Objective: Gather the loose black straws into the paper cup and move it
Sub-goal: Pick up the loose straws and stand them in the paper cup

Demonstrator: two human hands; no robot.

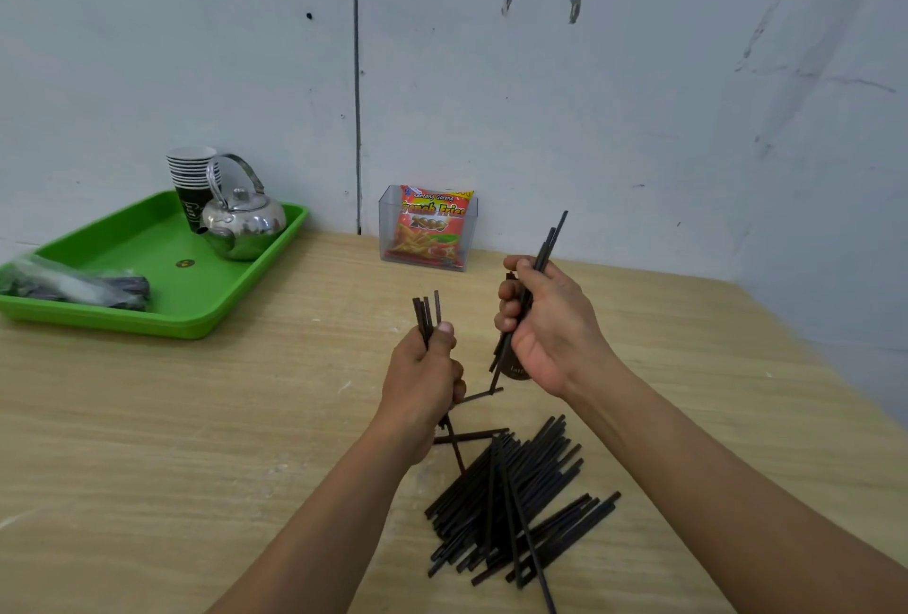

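Note:
A heap of loose black straws lies on the wooden table below my hands, with a few strays at its upper left. My left hand is closed around a small bunch of straws that stick up out of the fist. My right hand, up and to the right, grips a dark paper cup that is mostly hidden behind the palm. It also grips a few straws that jut up past the fingers. I cannot tell whether those straws sit inside the cup.
A green tray at the far left holds a stack of paper cups, a steel kettle and a plastic bag of dark straws. A clear box with a snack packet stands against the wall. The table's right edge runs diagonally.

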